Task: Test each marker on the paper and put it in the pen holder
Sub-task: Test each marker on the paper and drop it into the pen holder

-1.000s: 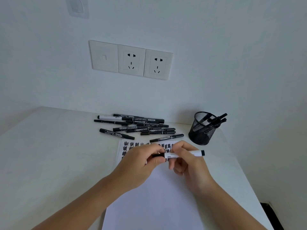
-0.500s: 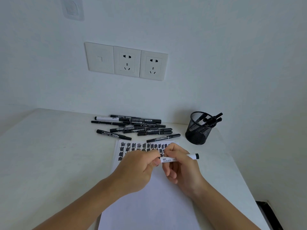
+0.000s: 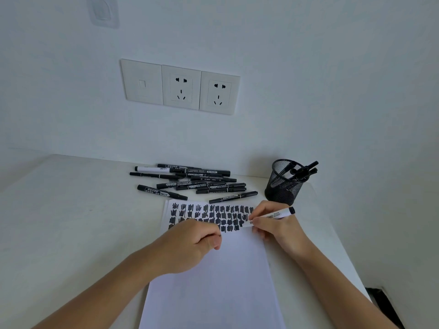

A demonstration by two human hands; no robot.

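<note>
While the white-barrelled marker (image 3: 276, 215) slanted over the right edge of the paper (image 3: 213, 281), pinched in the curled fingers of the right hand (image 3: 278, 227), the left hand (image 3: 190, 243) rested on the sheet, curled closed. Whether it held anything could not be told. Beyond lay loose black markers (image 3: 190, 181) and a round wire-mesh pen holder (image 3: 285, 186) on the matte white table (image 3: 71, 222), below wall sockets (image 3: 180, 87).

Soft even daylight, sharp focus (wide-angle edge bending)

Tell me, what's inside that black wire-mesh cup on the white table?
The black wire-mesh cup holds a few black-capped markers leaning right, tops poking above the rim. Mesh and shadow hide their lower ends, so the count is unclear.
</note>
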